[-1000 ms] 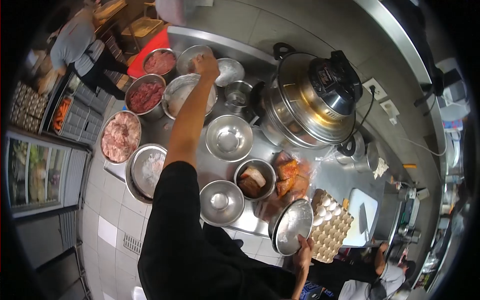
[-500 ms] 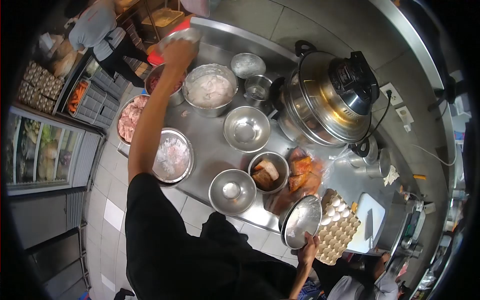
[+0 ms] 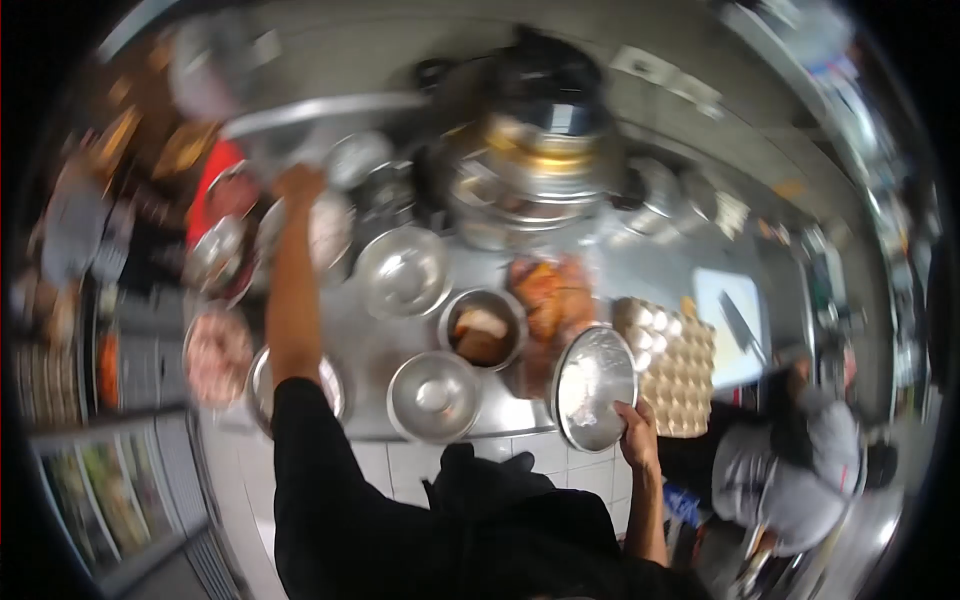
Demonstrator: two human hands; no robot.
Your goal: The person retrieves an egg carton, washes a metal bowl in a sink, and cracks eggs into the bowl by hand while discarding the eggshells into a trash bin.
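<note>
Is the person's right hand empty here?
No, the right hand holds a metal bowl by its rim, beside the egg tray.

Worktop: smooth grey metal, glare patch along the near edge. Held bowl, at that edge: metal, bright rim, inside dulled by whitish film. Near edge, left of centre: footed-looking steel bowl, thin, polished. Egg tray, near edge towards right: rough matt paper pulp; eggs smooth. Board, right end: smooth, white, looks plastic; knife on it, flat grey metal. Cooker, far edge: shiny metal, golden sheen, black glossy top, seemingly plastic. Sleeve: matt black cloth. Left-end finishes blurred.
</note>
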